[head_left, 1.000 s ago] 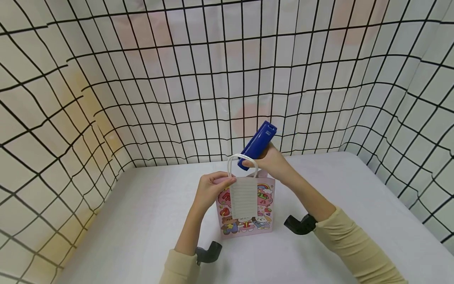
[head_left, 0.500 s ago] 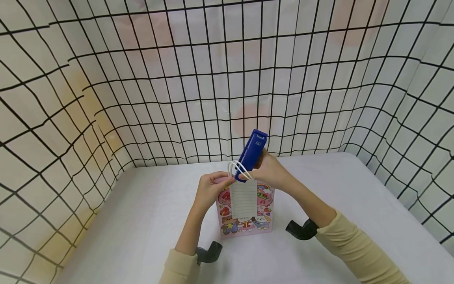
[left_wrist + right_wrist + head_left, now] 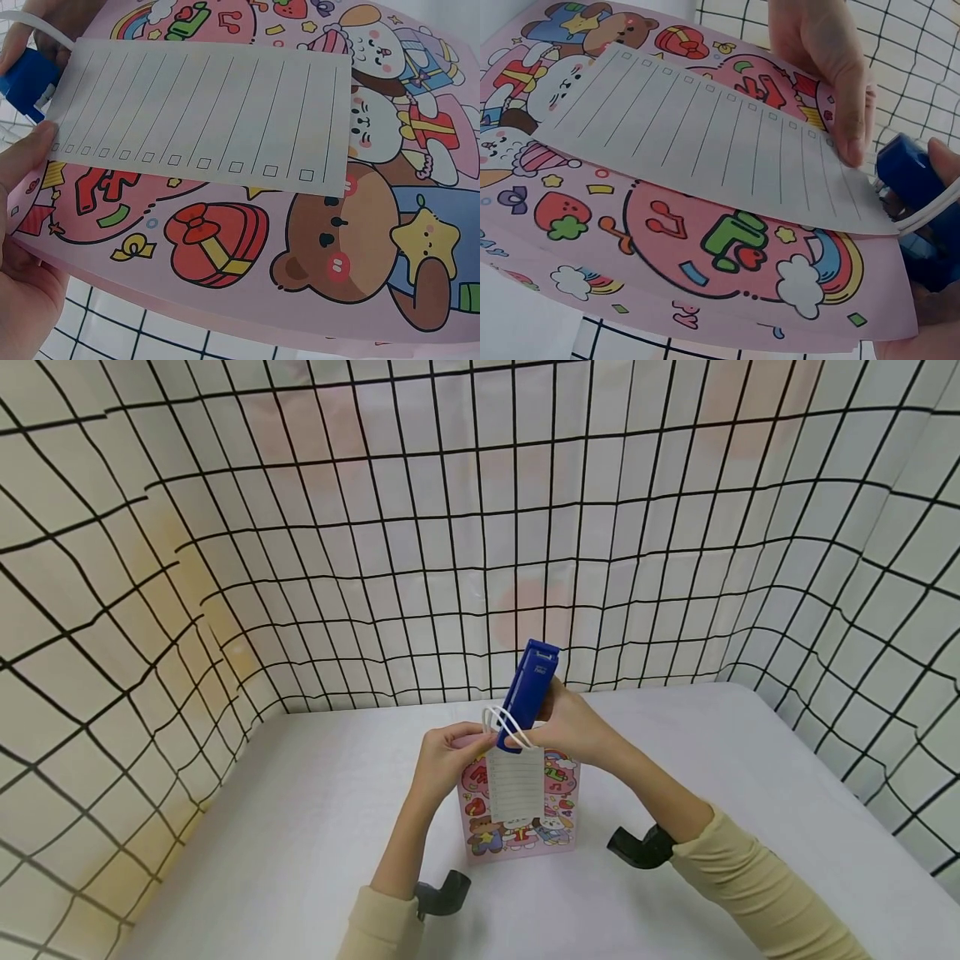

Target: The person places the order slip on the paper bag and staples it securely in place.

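Note:
A pink gift bag [image 3: 480, 835] with cartoon animals stands upright on the table, its white handles [image 3: 517, 727] raised. Against its front lies a white checklist paper [image 3: 516, 785] with ruled lines and small boxes. My left hand [image 3: 447, 764] pinches the paper's upper left corner together with the bag's rim, thumb in front. My right hand [image 3: 577, 722] grips a blue stapler [image 3: 531, 685], tilted, its nose down at the top edge of paper and bag. In the right wrist view the stapler [image 3: 915, 169] sits right at the paper's edge, beside a handle.
The bag stands on a white-covered table [image 3: 315, 827]. Black grid netting [image 3: 420, 543] over pale cloth walls the back and sides. Black curved wrist mounts [image 3: 444, 893] stick out near both forearms.
My right hand has brought the stapler down and left, from above the bag to the top edge of the paper, pushing the handles lower. The left hand has stayed in place.

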